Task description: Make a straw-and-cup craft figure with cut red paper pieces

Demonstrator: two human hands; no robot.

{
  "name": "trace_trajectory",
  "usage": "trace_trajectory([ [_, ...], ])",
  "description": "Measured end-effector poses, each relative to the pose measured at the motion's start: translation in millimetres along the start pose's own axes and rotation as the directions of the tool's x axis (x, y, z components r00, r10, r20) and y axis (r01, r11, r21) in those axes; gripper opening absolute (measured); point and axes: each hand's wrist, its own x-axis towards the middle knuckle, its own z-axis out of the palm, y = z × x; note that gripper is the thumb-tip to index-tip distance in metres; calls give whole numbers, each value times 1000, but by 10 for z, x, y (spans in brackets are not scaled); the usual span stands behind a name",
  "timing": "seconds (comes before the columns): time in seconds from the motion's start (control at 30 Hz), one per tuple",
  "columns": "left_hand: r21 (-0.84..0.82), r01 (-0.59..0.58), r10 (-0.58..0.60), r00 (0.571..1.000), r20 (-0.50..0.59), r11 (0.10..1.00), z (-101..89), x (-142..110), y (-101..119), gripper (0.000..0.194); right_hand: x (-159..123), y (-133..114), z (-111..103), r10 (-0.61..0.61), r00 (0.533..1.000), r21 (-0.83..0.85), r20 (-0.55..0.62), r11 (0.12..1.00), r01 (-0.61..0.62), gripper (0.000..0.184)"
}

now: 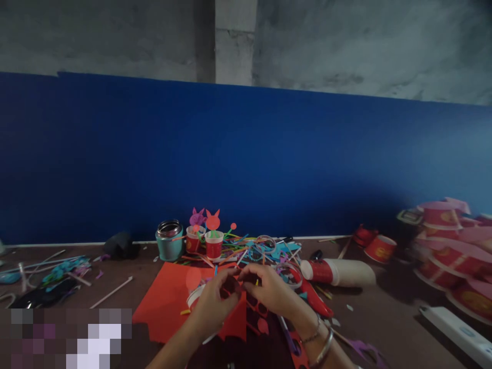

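Observation:
My left hand (215, 302) and my right hand (267, 289) meet above the red paper sheet (159, 300). Their fingertips are pinched close together; whatever lies between them is too small or hidden to name. Partly behind my left hand is a paper cup (195, 295) with a white rim, with a red paper disc (193, 280) beside it. Just beyond stand two red paper cups: the front cup (214, 248) carries a red eared paper figure (212, 221), the rear cup (192, 244) a purple one (197, 218). Under my right wrist lie red paper scraps with round holes.
A teal metal jar (169, 246) stands left of the cups. Coloured strips (246, 251), tape rolls (265, 245) and a stack of white cups (351, 272) lie behind and right. Purple scissors (363, 351), a white power strip (457, 330) and piled red-and-pink cups (453, 256) are farther right.

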Motion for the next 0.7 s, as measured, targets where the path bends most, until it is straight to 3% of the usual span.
trace_trajectory([
  [0.17, -61, 88, -91, 995, -52, 994, 54, 26, -39, 30, -20, 27, 26, 46, 999, 85, 8, 995, -46, 23],
  [0.47, -463, 172, -212, 977, -35, 869, 22, 75, -85, 37, 14, 58, 9, 74, 996, 135, -44, 989, -68, 26],
  [0.57, -496, 202, -231, 973, 2, 845, 1, 79, -75, 39, 26, 60, 1, 108, 992, 148, -59, 984, -99, 25],
  [0.7, -455, 182, -219, 975, -30, 872, -5, 69, -45, 33, 2, 82, -14, 37, 998, 92, -58, 995, -31, 27],
])
